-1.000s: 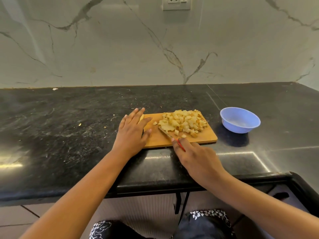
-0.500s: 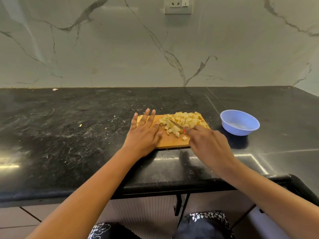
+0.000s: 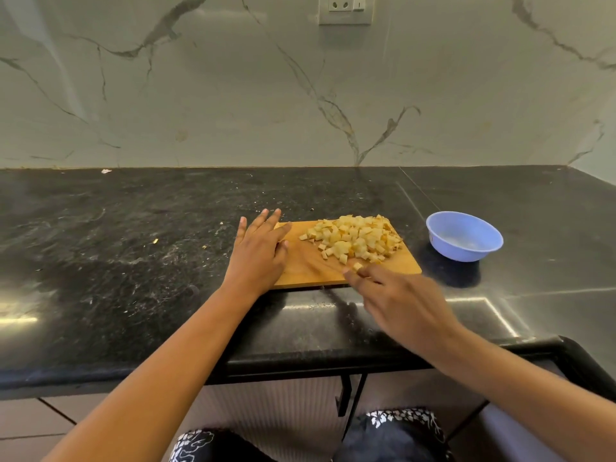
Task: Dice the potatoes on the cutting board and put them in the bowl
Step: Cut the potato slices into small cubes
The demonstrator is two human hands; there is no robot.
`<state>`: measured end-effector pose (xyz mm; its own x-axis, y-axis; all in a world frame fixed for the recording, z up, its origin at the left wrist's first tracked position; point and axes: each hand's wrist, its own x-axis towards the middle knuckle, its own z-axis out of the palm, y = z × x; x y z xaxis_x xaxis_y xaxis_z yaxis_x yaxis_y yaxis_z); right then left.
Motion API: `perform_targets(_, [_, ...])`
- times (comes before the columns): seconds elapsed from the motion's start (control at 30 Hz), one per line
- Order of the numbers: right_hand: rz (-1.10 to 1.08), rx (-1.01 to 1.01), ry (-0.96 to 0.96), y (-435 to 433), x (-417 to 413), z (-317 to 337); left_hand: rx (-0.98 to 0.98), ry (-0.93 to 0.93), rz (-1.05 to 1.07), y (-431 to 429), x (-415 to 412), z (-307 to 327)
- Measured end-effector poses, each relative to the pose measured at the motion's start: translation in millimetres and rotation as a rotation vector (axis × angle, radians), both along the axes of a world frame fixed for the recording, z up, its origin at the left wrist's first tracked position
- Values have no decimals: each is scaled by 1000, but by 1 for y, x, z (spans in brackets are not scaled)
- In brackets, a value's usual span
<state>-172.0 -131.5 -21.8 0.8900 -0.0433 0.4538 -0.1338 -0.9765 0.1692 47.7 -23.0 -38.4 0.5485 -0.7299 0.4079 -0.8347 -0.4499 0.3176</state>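
A pile of diced potato (image 3: 358, 236) lies on the far right part of the wooden cutting board (image 3: 395, 266). My left hand (image 3: 258, 253) rests flat on the board's left end, fingers straight. My right hand (image 3: 403, 305) is at the board's front edge, its fingers curled round a knife (image 3: 320, 260). The blade shows only as a motion-blurred streak pointing left across the bare wood. One loose cube sits right at my right fingertips. The light blue bowl (image 3: 433, 230) stands on the counter just right of the board and holds no potato.
The black stone counter (image 3: 133, 261) carries scattered crumbs left of the board. A marble backsplash with a wall socket (image 3: 345, 8) rises behind it. The counter's front edge runs below my forearms, and a raised corner sits at the lower right.
My right hand pulled the knife back from the pile toward the board's front edge. My left hand slid slightly left on the board. The pile is pushed closer together at the board's right end.
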Motion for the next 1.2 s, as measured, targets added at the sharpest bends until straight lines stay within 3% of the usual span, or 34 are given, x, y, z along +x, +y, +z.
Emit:
perform_targets(0.17, [-117, -35, 124, 12, 38, -4, -89, 48, 60, 3, 6, -2])
perform_targets(0.3, [-201, -24, 56, 8, 59, 0, -147, 94, 84, 5, 10, -2])
perform_targets(0.53, [-222, 290, -71, -13, 45, 19, -169, 109, 86, 5, 12, -4])
perform_targets(0.7, [-193, 188, -96, -29, 11, 18, -159, 114, 77, 4, 12, -4])
perform_targets(0.8, [-109, 9, -81, -23, -5, 12, -153, 111, 72, 4, 11, -4])
perform_targets(0.93, [-8, -142, 37, -9, -9, -3, -147, 105, 45, 4, 9, -4])
perform_targets(1.07, [-83, -136, 42, -19, 0, -5, -133, 39, -4, 4, 6, -4])
perform_targets(1.2, [-54, -4, -55, -30, -3, -5, 69, -135, -132, 5, -5, -2])
